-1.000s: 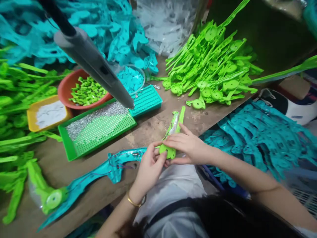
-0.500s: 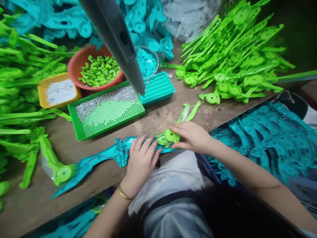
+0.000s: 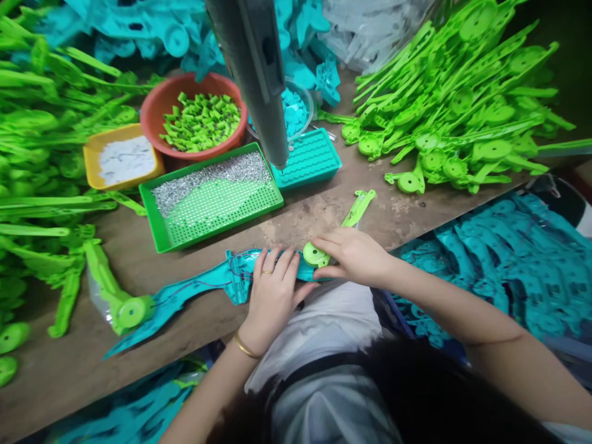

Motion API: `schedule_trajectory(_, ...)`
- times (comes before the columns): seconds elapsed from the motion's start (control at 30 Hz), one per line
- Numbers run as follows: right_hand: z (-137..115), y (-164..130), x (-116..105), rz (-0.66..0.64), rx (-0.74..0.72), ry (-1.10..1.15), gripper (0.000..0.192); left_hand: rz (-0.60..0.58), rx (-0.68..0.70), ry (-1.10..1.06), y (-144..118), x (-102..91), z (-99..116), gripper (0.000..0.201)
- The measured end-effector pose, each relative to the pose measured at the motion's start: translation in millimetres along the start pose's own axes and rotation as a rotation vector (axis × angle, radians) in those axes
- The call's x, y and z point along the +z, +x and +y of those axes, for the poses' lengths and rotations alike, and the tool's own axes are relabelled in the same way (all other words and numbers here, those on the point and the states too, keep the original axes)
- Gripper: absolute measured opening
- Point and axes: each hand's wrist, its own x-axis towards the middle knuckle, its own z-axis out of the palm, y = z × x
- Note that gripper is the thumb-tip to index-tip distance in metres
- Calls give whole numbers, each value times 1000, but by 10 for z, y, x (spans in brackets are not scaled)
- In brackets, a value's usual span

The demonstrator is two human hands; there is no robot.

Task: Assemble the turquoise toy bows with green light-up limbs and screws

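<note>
Here the left hand (image 3: 272, 290) lies flat, fingers (image 3: 277, 262) spread a little and pressed down on the handle end of a teal plastic sword half (image 3: 185, 296) that rests along the near edge of the wooden workbench (image 3: 324, 216). Thin wires run along the teal shell just left of those fingers. A ring sits on one finger and a gold bangle (image 3: 244, 347) on the wrist.

The right hand (image 3: 356, 256) is just beside the left, its thumb and fingertips closed on the round end of a green plastic sword half (image 3: 342, 231). That green piece touches the teal one under the fingers, and its blade points away from the hand toward the far right.

Beyond the left fingers lies a green perforated tray (image 3: 213, 197) partly covered with small silver screws. Touching its right end is a smaller teal tray (image 3: 308, 160). A grey hanging electric screwdriver (image 3: 256, 68) comes down above both, its tip over the teal tray.

Farther from the fingers stand a red bowl (image 3: 152, 111) of small green parts, a yellow tray (image 3: 90, 160) of white bits, and a clear bowl of teal pieces (image 3: 296, 111), partly hidden by the tool.

Far beyond the right hand spreads a heap of green sword halves (image 3: 453, 105). To the left of the left hand, well apart, lie more green parts (image 3: 41, 185), one touching the teal blade's tip. To the right of the right forearm, below the bench edge, is a pile of teal sword halves (image 3: 499, 259).
</note>
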Motion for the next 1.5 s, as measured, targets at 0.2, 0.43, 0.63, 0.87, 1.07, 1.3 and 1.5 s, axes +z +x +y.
schedule_trajectory(0.2, 61, -37, 74, 11, -21, 81, 67, -32, -6, -38, 26, -56, -6, 47)
schedule_trajectory(0.43, 84, -132, 246, 113, -52, 165, 71, -2, 240, -69, 162, 59, 174, 47)
schedule_trajectory(0.63, 649, -112, -69, 384, 301, 164, 36, -5, 243, -138, 221, 135, 144, 40)
schedule_trajectory(0.87, 1112, -100, -53, 337, 707, 50, 40, 31, 150, -58, 65, 231, 263, 58)
schedule_trajectory(1.07, 1112, -116, -190, 336, 626, 312, 23, 65, 174, 56, -41, 286, 322, 56)
schedule_trajectory(1.3, 982, -189, -378, 487, 605, 1163, 54, -30, -8, -248, 612, -26, 371, 32)
schedule_trajectory(1.5, 696, -251, -390, 635, 537, 1072, 58, -484, -150, -745, 1212, -44, 370, 31)
